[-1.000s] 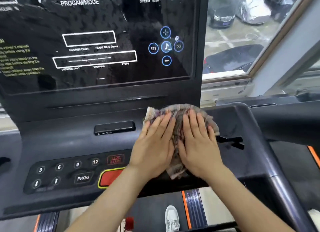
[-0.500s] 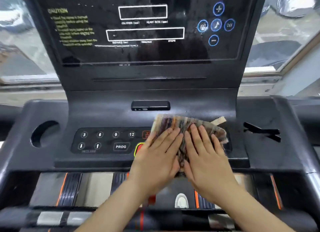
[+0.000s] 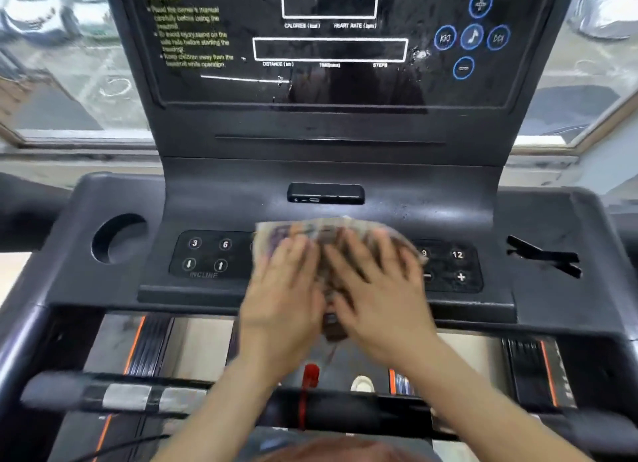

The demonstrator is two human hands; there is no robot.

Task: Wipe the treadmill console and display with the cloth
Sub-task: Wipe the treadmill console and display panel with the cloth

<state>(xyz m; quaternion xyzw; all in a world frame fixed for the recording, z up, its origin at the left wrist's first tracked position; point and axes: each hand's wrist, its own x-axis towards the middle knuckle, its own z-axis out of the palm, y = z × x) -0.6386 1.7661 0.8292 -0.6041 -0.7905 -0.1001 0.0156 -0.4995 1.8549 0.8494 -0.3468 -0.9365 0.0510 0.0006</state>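
A striped, multicoloured cloth (image 3: pixel 303 232) lies flat on the middle of the black treadmill console (image 3: pixel 345 216), over the centre of the button panel. My left hand (image 3: pixel 283 296) and my right hand (image 3: pixel 379 296) press it down side by side, fingers straight and pointing away from me. Both hands are blurred by motion. The dark display (image 3: pixel 328 44) stands upright behind the console, with white outlined boxes, yellow caution text and blue round music buttons; streaks and specks show on its glass.
A round cup hole (image 3: pixel 119 237) sits at the console's left, a black clip (image 3: pixel 545 259) at its right. A small dark port block (image 3: pixel 326 193) lies above the cloth. A handlebar (image 3: pixel 138 394) with silver grip pads crosses below my wrists; a red safety cord (image 3: pixel 307 385) hangs there. Windows flank the display.
Both hands have slid the cloth leftward across the console, from its right side to the middle of the button panel. The view has shifted so the whole console is centred.
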